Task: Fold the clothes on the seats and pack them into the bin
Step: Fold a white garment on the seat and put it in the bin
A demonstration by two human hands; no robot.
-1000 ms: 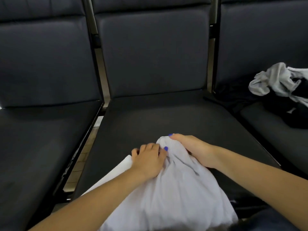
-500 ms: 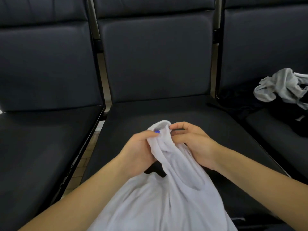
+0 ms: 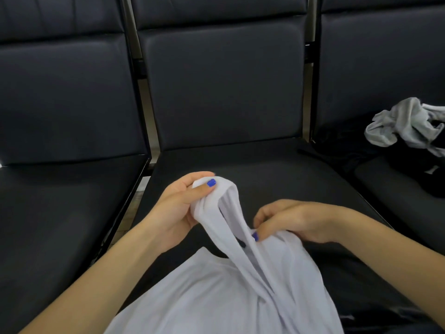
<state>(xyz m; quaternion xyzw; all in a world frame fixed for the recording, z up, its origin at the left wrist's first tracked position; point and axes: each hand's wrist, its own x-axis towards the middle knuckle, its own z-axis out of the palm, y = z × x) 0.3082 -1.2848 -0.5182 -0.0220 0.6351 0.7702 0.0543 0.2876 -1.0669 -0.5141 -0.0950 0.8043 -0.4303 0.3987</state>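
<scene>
The left hand (image 3: 183, 208) pinches a strap of the white top (image 3: 216, 297) above the middle seat (image 3: 265, 169), and the right hand (image 3: 286, 219) curls into the fabric beside it. With only 2 bunched grips, the twisted strap could stay tangled and fold crooked.

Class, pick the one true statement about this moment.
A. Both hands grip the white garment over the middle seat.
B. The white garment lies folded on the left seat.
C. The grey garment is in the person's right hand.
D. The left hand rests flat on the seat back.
A: the left hand pinches a strap of the white garment and the right hand grips its fabric, above the middle seat.
</scene>
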